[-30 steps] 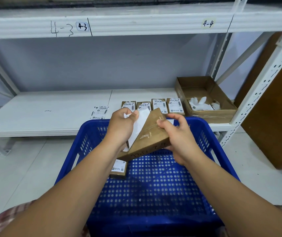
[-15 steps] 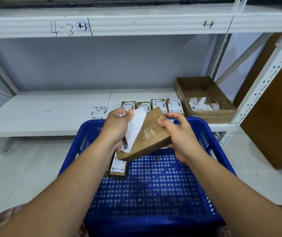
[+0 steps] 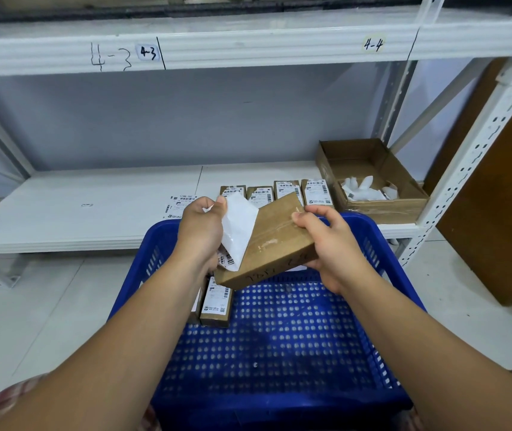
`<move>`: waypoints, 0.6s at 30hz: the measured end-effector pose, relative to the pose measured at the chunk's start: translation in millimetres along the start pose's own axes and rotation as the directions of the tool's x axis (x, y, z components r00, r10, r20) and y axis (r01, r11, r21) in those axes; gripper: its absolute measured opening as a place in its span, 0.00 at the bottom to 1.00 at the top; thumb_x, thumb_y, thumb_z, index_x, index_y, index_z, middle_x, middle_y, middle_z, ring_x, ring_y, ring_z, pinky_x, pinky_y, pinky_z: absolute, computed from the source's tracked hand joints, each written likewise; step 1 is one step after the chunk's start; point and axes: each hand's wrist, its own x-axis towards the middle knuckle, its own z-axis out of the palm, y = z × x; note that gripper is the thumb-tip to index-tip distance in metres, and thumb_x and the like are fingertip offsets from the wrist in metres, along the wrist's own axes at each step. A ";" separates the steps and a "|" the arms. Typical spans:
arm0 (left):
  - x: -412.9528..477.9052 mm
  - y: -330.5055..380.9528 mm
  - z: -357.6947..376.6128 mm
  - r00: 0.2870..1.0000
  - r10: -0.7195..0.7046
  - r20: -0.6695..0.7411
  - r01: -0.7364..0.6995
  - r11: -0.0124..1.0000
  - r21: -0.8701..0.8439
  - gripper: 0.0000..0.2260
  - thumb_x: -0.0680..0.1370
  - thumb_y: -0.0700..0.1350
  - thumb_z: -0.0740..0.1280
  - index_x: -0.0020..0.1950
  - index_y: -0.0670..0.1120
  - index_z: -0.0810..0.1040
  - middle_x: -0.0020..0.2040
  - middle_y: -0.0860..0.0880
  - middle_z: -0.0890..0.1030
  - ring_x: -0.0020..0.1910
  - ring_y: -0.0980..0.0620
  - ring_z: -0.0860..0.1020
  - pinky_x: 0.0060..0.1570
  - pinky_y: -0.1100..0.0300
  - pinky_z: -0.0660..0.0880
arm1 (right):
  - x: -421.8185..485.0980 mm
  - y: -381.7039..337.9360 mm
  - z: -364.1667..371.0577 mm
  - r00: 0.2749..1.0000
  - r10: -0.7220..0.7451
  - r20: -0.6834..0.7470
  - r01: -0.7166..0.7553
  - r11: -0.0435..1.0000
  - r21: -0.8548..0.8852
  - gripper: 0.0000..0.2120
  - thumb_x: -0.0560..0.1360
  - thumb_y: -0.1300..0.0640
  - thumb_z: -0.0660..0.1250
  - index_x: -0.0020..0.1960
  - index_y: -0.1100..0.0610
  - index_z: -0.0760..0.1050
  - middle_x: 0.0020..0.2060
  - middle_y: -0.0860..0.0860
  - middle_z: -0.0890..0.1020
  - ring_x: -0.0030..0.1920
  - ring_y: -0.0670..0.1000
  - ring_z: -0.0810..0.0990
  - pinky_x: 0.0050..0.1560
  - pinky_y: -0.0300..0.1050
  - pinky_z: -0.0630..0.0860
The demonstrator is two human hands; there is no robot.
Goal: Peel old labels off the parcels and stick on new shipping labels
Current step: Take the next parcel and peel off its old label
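My right hand (image 3: 332, 247) grips a flat brown cardboard parcel (image 3: 270, 244), tilted above the blue basket (image 3: 279, 353). My left hand (image 3: 200, 231) pinches a white label (image 3: 239, 230) by its top corner; most of it curls away from the parcel's face, its barcode end low near the parcel's left edge. Tape and glue traces show on the bared cardboard. Another labelled parcel (image 3: 215, 306) lies in the basket at the left.
Several labelled parcels (image 3: 279, 194) stand in a row on the white shelf (image 3: 77, 213). Loose label sheets (image 3: 181, 206) lie left of them. An open cardboard box (image 3: 372, 181) with crumpled white paper sits at the shelf's right. A brown board (image 3: 497, 213) leans at the far right.
My left hand has pulled the label further off the parcel, out to the left. The parcel now lies flatter and more of its bare face shows.
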 end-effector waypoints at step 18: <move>-2.7 5.0 -0.6 0.978 -0.207 -0.016 0.160 0.801 -0.577 0.07 0.80 0.39 0.62 0.42 0.43 0.72 0.41 0.47 0.77 0.38 0.51 0.77 0.37 0.55 0.76 | 5.6 -5.6 -6.1 0.996 -0.069 -0.065 0.072 0.997 0.041 0.17 0.76 0.56 0.70 0.63 0.51 0.72 0.49 0.51 0.80 0.44 0.49 0.82 0.42 0.48 0.82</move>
